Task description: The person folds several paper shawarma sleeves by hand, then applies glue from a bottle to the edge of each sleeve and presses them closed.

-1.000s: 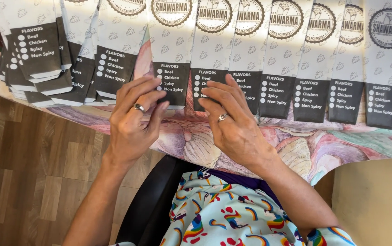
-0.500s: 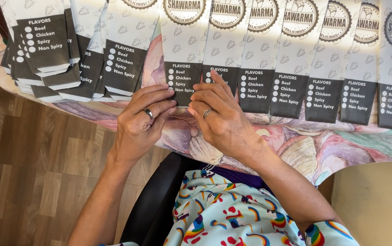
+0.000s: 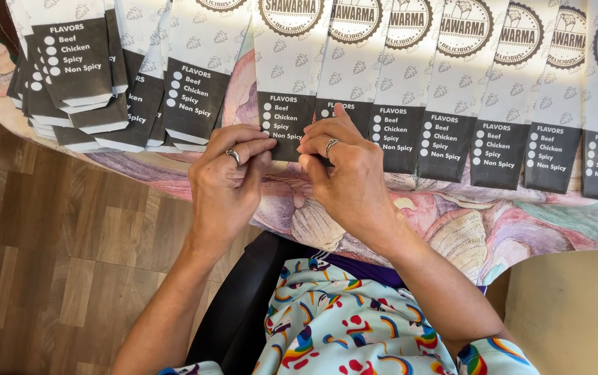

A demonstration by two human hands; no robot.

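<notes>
Several white paper sleeves with dark printed bottom ends lie side by side along the table edge. My left hand and my right hand meet at the dark lower end of one paper sleeve near the middle of the row. Fingertips of both hands pinch its bottom edge. Each hand wears a ring. What lies under the fingers is hidden.
A loose pile of the same sleeves sits at the far left of the table. A floral patterned tablecloth hangs over the table edge. Wooden floor lies at the left, a black chair under me, a beige surface at the lower right.
Both hands have drawn closer together and closed their fingertips on the bottom edge of the middle sleeve. The view has shifted slightly, so the row sits lower in frame.
</notes>
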